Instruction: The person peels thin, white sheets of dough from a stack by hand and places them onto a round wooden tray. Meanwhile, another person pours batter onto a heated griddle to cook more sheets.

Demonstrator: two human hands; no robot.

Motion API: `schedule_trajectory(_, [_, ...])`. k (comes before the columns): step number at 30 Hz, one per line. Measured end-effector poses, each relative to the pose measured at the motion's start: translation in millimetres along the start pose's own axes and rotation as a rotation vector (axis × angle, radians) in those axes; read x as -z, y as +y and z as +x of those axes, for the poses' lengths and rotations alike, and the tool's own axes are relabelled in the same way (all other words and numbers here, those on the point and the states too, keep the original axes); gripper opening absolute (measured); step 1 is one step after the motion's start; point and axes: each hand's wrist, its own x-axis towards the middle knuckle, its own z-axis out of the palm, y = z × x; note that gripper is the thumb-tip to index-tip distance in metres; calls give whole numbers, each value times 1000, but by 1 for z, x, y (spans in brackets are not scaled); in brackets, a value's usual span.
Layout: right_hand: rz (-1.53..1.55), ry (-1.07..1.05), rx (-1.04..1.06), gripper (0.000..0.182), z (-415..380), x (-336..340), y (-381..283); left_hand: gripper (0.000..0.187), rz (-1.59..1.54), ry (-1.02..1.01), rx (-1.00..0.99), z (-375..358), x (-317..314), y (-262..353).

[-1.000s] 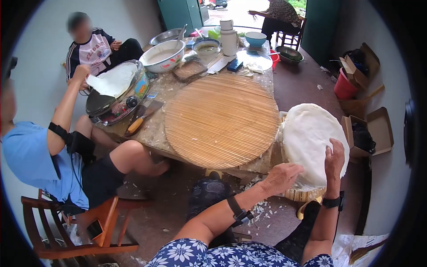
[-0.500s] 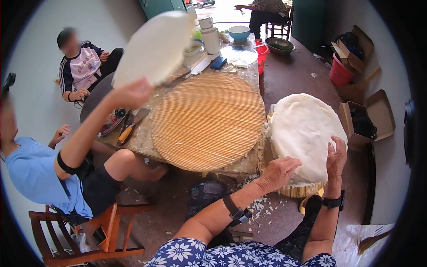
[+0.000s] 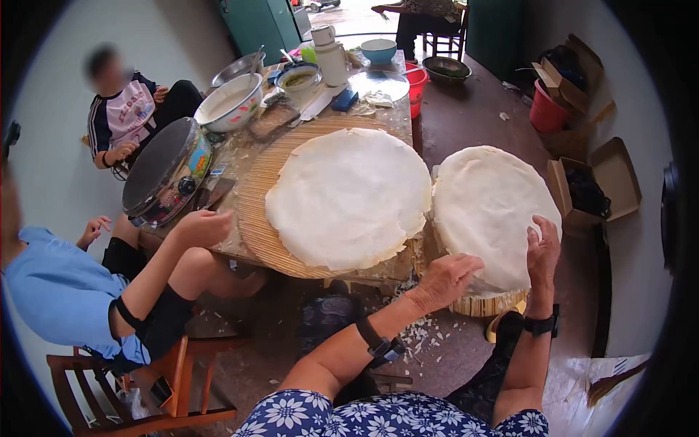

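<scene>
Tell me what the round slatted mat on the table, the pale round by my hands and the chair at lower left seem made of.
Slatted mat: probably bamboo or reed, natural-looking; thin tan strips run side by side.
Pale round: likely dough, soft and matte, judging by its wrinkles; I can't tell the ingredients.
Chair: apparently wood, perhaps stained or varnished, with reddish-brown rails.

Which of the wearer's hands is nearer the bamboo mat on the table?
Left. The left hand is to the lower right of the bamboo mat, by the near edge of the white pile; the right hand is farther, by that pile's right side.
</scene>
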Motion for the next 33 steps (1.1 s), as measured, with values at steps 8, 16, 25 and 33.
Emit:
schedule_trajectory(8, [306, -80, -112, 22, -2, -7, -20, 17, 49, -25, 20, -3, 3, 4])
schedule_trajectory(16, [998, -539, -440, 39, -3, -46, -115, 25, 197, -489, 120, -19, 12, 4])
schedule_trajectory(25, [964, -541, -604, 58, 23, -99, -156, 32, 234, -690, 126, -32, 39, 11])
schedule_trajectory(33, [923, -561, -713, 54, 34, -114, -152, 30, 219, -627, 58, -41, 48, 11])
